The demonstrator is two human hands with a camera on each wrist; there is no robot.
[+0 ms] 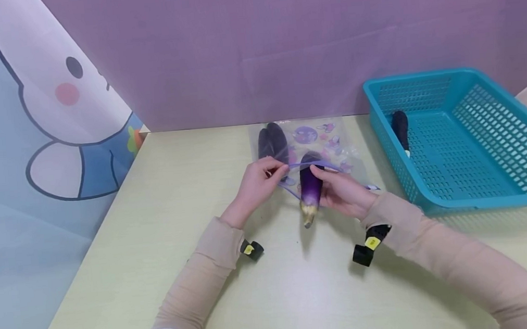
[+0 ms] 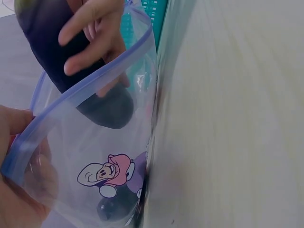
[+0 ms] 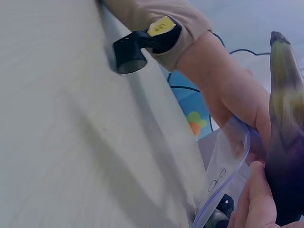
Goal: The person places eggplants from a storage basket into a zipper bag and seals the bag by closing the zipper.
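A: What takes up the most space?

B: The smooth purple cloth backdrop [image 1: 252,40], then the pale yellow wood-grained table [image 1: 275,299]. To the person's right stands the teal rectangular plastic basket with lattice walls [image 1: 506,200].

A: And in the middle?

B: The clear plastic bag with a purple rim and cartoon prints [image 1: 305,134], near the table's far edge, its mouth spread toward the person.

A: How are the arms posed?

B: Both reach forward in beige sleeves [image 1: 217,243], meeting at the mouth. The left hand [image 1: 261,180] pinches the rim between thumb and fingers. The right hand [image 1: 343,191] grips the long dark-purple eggplant [image 1: 311,187], thumb on top, fingers curled along its side.

A: Where is that eggplant exactly?

B: Partway in: the rounded dark end sits inside the mouth, and the paler stem end sticks out toward the person. 2 dark eggplants [image 1: 278,142] lie side by side within the bag, on its left; 1 slim black-purple eggplant [image 1: 400,127] lies by the basket's left wall.

A: Any writing?

B: The small black wrist cameras [image 1: 363,255] each carry a yellow label [image 1: 372,243]; its marks are too small to read.
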